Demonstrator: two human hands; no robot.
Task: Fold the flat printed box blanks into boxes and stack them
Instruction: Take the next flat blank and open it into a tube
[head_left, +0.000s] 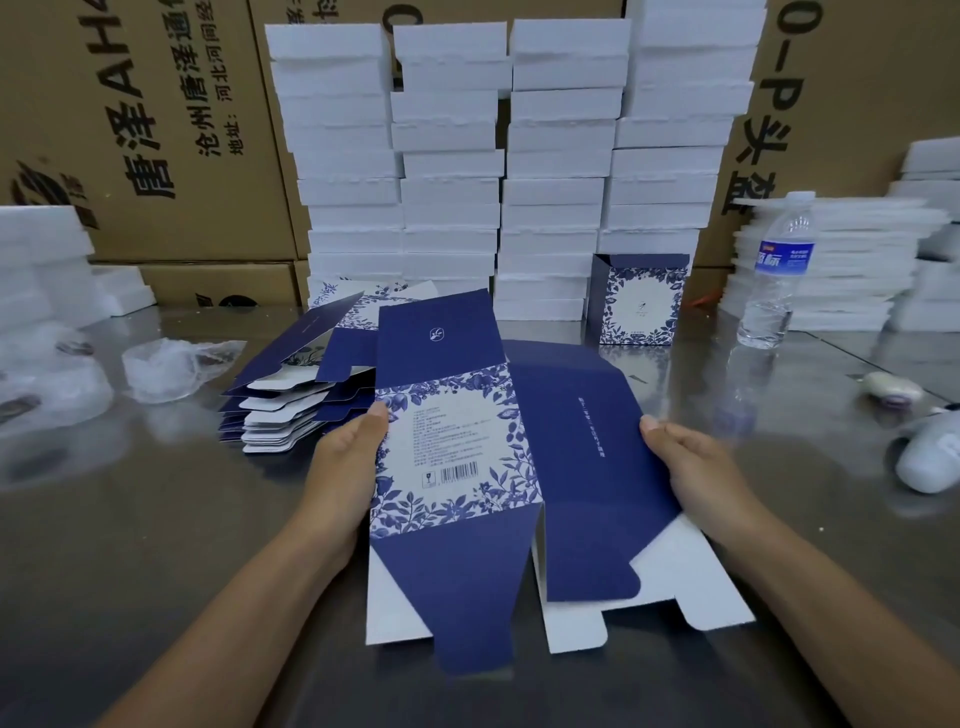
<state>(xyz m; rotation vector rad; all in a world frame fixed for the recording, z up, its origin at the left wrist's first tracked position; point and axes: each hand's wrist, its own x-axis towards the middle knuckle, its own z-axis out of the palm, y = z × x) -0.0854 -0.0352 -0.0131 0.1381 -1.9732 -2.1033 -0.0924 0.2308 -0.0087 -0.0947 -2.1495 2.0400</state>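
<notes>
A blank (457, 441) was held by both side edges over the table (156, 545). Its left edge was pinched by the left hand (348, 467), with the thumb laid on the flowered panel and the fingers hidden behind it. Its right edge was pinched by the right hand (701, 473), with the thumb set on the dark blue panel and the fingers hidden beneath. The blank was seen partly opened, creased between those two panels, with flaps spread at its near and far ends. Whether the near flaps touched the table could not be told.

Just left of the blank and a little beyond it, a pile (291, 410) of flat blanks was fanned out. Beyond the blank's far right corner, one folded box (641, 299) was stood upright with its top flap raised. Behind the blank, foam stacks (452, 156) were ranged against cartons (156, 130). Well to the right of the blank a bottle (776, 275) was stood, and well to its left some crumpled wrap (171, 366) was lying.
</notes>
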